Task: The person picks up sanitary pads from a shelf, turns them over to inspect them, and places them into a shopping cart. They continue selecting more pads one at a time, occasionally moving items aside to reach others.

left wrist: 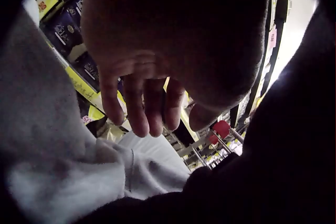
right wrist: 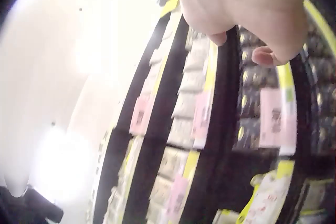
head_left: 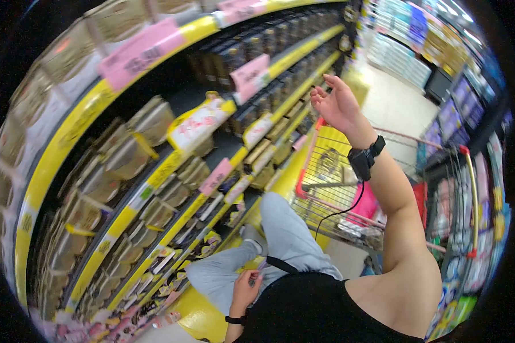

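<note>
My right hand (head_left: 339,104) is raised on an outstretched arm, palm turned up and fingers loosely bent, with nothing in it. In the head view it overlaps the far end of the shelves and the front of a shopping cart (head_left: 330,150). The right wrist view has the same hand (right wrist: 247,16) in front of rows of dark packages (right wrist: 251,103) and pink price tags (right wrist: 271,119). Low at my lap, my left hand (head_left: 246,288) hangs beside the light trousers (head_left: 292,228). The left wrist view shows its fingers (left wrist: 137,116) dangling relaxed and holding nothing.
Stocked shelves (head_left: 129,206) with yellow edges run along my left, carrying brownish packs (head_left: 126,157) and a yellow-framed price sign (head_left: 199,121). The wire cart stands on my right with a bright pink item (head_left: 367,200) inside. Pale floor (head_left: 390,94) stretches ahead toward stacked goods (head_left: 397,60).
</note>
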Demonstrator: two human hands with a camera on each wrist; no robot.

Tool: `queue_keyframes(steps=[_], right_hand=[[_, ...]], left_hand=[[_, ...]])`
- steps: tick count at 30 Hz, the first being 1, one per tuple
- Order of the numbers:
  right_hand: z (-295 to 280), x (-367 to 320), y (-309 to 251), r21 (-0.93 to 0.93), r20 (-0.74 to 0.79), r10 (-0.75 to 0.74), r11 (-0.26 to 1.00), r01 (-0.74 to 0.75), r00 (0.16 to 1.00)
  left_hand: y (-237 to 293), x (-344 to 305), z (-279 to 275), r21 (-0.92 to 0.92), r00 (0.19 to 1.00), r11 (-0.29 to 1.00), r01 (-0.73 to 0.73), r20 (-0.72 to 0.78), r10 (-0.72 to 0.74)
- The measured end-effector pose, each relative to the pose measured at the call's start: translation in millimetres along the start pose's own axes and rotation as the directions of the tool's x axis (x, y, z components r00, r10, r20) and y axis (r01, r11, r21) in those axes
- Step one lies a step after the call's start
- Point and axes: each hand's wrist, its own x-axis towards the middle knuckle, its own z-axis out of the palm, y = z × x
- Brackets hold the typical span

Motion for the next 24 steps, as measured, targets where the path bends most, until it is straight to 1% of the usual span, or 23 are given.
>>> queue_keyframes(steps=[1,3,4,5,7,8,9,12,14,15,16,17,18,19,20,21,22,23,24], right_hand=[[-29,-4,-15,0.072,-0.137,-0.053,0.995,0.063,0.989],[-93,-17,-48,0.09,-0.29,-0.141,0.981,0.173,0.947],[-116,-27,-64,0.093,-0.357,-0.181,0.969,0.228,0.916],[-138,-38,-80,0.059,-0.446,-0.232,0.956,0.287,0.864],[-198,-63,-111,0.05,-0.482,-0.261,0.945,0.324,0.836],[-229,-77,-120,0.05,-0.5,-0.268,0.94,0.337,0.823],[-253,-92,-123,-0.001,-0.588,-0.26,0.947,0.321,0.766],[-338,-147,-131,-0.037,-0.748,-0.112,0.991,0.127,0.654],[-377,-176,-131,-0.219,-0.815,-0.235,0.971,0.094,0.53],[-421,-190,-133,-0.385,-0.78,-0.283,0.92,-0.071,0.558],[-419,-200,-128,-0.515,-0.764,-0.297,0.816,-0.263,0.573],[-417,-211,-120,-0.61,-0.749,-0.3,0.66,-0.438,0.591],[-414,-220,-114,-0.671,-0.733,-0.295,0.46,-0.581,0.613],[-433,-221,-105,-0.695,-0.696,-0.2,0.429,-0.577,0.69],[-451,-219,-95,-0.717,-0.695,-0.211,0.132,-0.685,0.687],[-472,-211,-82,-0.73,-0.681,-0.156,0.067,-0.681,0.715],[-422,-205,-74,-0.742,-0.667,-0.016,-0.077,-0.666,0.745],[-459,-187,-61,-0.718,-0.696,0.128,-0.147,-0.68,0.707],[-454,-163,-47,-0.719,-0.694,0.238,-0.275,-0.639,0.679]], left_hand=[[-2,3,3,-0.019,1.0,1.0,-0.007,0.018,0.007],[3,10,6,-0.019,0.995,1.0,-0.018,0.094,0.02],[6,16,8,-0.02,0.992,0.999,-0.026,0.126,0.029],[10,21,8,0.008,0.987,0.998,-0.058,0.148,0.056],[18,32,6,0.061,0.975,0.991,-0.116,0.197,0.102],[19,38,6,0.058,0.977,0.992,-0.11,0.192,0.097],[18,46,4,0.058,0.979,0.993,-0.102,0.181,0.09],[8,67,0,0.066,0.984,0.994,-0.083,0.162,0.071],[14,78,-3,0.067,0.985,0.995,-0.078,0.16,0.067],[19,81,-3,0.085,0.983,0.992,-0.091,0.167,0.076],[21,83,-1,0.081,0.981,0.992,-0.098,0.176,0.082],[22,84,1,0.078,0.978,0.992,-0.104,0.187,0.088],[22,85,2,0.074,0.976,0.991,-0.111,0.193,0.095],[23,85,4,0.091,0.971,0.987,-0.131,0.213,0.109],[24,85,7,0.106,0.966,0.983,-0.152,0.226,0.125],[24,85,8,0.12,0.962,0.978,-0.171,0.234,0.139],[22,84,9,0.119,0.965,0.981,-0.151,0.231,0.121],[20,81,13,0.11,0.967,0.985,-0.136,0.23,0.108],[22,78,17,0.1,0.967,0.988,-0.119,0.236,0.092]])
